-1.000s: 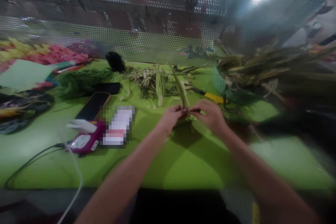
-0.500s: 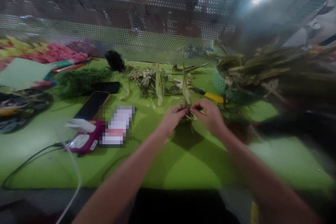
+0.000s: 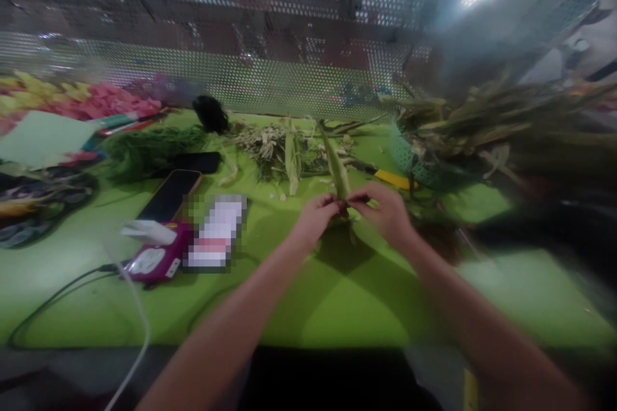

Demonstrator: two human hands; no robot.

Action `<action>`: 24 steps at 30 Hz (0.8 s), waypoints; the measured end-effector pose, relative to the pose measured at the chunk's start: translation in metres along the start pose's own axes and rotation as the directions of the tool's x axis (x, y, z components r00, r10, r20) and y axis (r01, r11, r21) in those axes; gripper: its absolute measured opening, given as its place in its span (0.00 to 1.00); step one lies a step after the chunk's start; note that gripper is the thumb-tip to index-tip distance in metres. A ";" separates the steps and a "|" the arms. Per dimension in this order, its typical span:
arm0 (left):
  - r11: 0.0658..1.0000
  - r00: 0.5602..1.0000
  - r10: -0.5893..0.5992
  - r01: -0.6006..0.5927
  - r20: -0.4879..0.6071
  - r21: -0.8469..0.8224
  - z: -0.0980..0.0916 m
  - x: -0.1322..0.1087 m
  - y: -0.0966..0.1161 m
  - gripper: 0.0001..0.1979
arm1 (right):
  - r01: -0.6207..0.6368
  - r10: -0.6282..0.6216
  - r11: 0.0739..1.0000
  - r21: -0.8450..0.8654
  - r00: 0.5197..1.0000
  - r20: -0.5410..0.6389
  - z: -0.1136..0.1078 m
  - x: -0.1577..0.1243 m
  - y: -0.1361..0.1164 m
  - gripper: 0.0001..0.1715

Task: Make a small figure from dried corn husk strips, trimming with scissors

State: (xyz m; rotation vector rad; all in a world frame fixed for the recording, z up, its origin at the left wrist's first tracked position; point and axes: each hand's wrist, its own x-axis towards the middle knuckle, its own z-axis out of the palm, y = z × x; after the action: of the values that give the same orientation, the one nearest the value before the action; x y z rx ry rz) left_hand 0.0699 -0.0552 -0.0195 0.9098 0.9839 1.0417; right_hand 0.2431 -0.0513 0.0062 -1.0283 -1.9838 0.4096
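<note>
A long, pale green dried leaf, like a corn husk (image 3: 334, 164), stands up from between my two hands with its tip leaning left. My left hand (image 3: 322, 213) pinches its lower end between thumb and fingers. Close beside it, my right hand (image 3: 378, 204) also pinches at the base of the husk, fingertips nearly touching the left ones. What lies right under the fingertips is too small to make out. Beyond the hands another husk (image 3: 292, 160) lies on the green table (image 3: 347, 308), against a heap of dry plant scraps (image 3: 263, 144).
At the right a green basket (image 3: 409, 154) overflows with dried husks, a yellow-handled tool (image 3: 393, 178) beside it. Left of my arms lie a dark phone (image 3: 171, 194), a blurred-out phone (image 3: 216, 231) and a purple tissue pack (image 3: 161, 257). A perforated metal panel (image 3: 270, 77) rises behind.
The husk between my hands has turned and its tip has tilted to the left, showing more of its broad side. Both hands stay in nearly the same place.
</note>
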 end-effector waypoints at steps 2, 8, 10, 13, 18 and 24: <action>0.997 0.998 -0.049 0.047 -0.031 -0.059 -0.001 0.002 -0.001 0.02 | 0.059 -0.059 0.998 0.009 0.998 0.037 -0.002 0.000 0.001 0.06; 0.973 0.994 -0.105 0.094 -0.039 -0.210 -0.002 0.003 -0.002 0.01 | 0.184 -0.181 0.982 -0.044 0.982 0.053 -0.002 0.000 0.004 0.10; 0.971 0.994 -0.106 0.097 -0.032 -0.217 -0.002 0.003 -0.002 0.01 | 0.204 -0.201 0.977 -0.057 0.979 0.044 -0.002 0.000 0.004 0.10; 0.975 0.995 -0.101 0.095 -0.021 -0.201 -0.003 0.004 -0.004 0.01 | 0.211 -0.208 0.975 -0.071 0.977 0.041 -0.002 -0.001 0.003 0.09; 0.983 0.995 -0.097 0.097 0.006 -0.153 -0.003 0.004 -0.004 0.01 | 0.179 -0.174 0.979 -0.100 0.983 0.052 -0.003 -0.002 0.005 0.07; 0.997 0.998 -0.036 0.040 0.048 -0.071 0.001 -0.002 0.005 0.03 | 0.091 -0.084 0.988 -0.122 0.995 0.062 -0.004 -0.001 0.007 0.05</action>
State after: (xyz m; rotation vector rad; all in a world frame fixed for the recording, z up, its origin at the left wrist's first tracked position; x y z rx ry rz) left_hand 0.0691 -0.0562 -0.0141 0.8498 0.9155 1.0129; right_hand 0.2504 -0.0487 0.0041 -1.0119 -2.1188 0.2729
